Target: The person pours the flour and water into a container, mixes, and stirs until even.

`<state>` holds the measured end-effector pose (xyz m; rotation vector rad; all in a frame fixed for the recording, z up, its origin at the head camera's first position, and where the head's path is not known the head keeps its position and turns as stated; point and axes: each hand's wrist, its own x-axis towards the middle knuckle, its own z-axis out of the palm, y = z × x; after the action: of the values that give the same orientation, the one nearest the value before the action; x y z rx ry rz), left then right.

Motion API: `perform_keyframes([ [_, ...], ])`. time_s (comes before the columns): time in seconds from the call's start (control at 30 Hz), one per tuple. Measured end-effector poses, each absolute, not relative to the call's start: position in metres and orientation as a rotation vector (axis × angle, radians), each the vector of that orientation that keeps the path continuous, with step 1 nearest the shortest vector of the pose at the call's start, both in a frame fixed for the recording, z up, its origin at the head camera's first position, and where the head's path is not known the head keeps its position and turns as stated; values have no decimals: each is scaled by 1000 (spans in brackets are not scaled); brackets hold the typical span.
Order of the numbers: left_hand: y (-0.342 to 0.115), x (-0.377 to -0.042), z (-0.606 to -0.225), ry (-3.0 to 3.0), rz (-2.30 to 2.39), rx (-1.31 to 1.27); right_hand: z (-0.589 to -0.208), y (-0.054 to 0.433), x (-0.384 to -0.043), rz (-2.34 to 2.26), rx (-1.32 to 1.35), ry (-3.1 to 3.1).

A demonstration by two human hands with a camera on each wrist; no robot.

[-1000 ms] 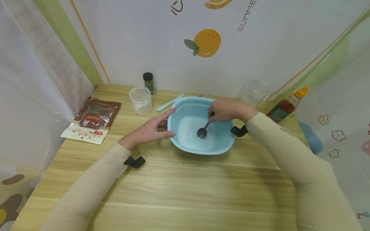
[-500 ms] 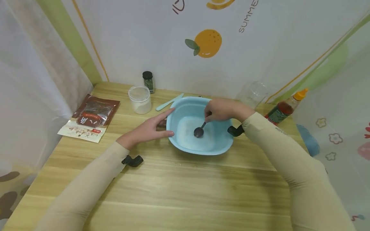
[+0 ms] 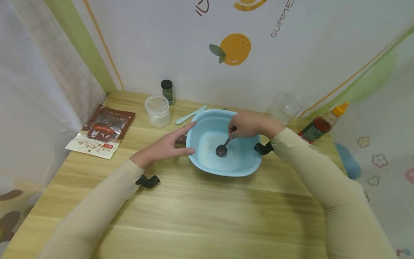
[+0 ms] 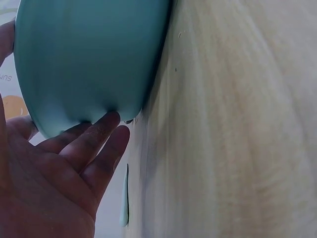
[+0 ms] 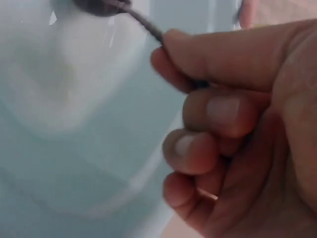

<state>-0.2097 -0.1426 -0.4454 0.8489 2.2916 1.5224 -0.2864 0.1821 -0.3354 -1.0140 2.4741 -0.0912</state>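
A light blue basin (image 3: 250, 162) is being held on the wooden desk (image 3: 200, 216), in the middle of the head view. Its left side is being steadied by the left hand (image 3: 166, 146), with the thumb and fingers being spread along the rim and outer wall. The thin handle of a small dark spoon (image 3: 221, 150) is being pinched by the right hand (image 3: 247, 125), and the round end is being held low inside the basin. Pale, wet-looking stuff (image 3: 207, 153) seems to be being stirred. It is being mixed best if slow circles are being made, the corners are being reached, and the basin is being pressed so nothing is being spilled. Care is being called for near the yellow-topped bottle (image 3: 318, 126) at right, beside the right sleeve (image 3: 310, 172).
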Motion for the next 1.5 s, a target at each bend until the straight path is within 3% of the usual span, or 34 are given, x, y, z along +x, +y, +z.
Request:
perform_keyframes([
  [0.57, -142, -210, -447, 2268, 1518, 873, -343, 164, -280, -159, -1109, 2428],
  [0.8, -139, -212, -447, 2293, 1488, 881, -334, 179, -281, -50, -963, 2609],
  [1.1, -143, -209, -448, 2283, 1503, 860, -345, 156, -269, -193, -1140, 2496],
  [1.5, -144, -209, -447, 2295, 1499, 838, -337, 195, -276, -47, -907, 2717],
])
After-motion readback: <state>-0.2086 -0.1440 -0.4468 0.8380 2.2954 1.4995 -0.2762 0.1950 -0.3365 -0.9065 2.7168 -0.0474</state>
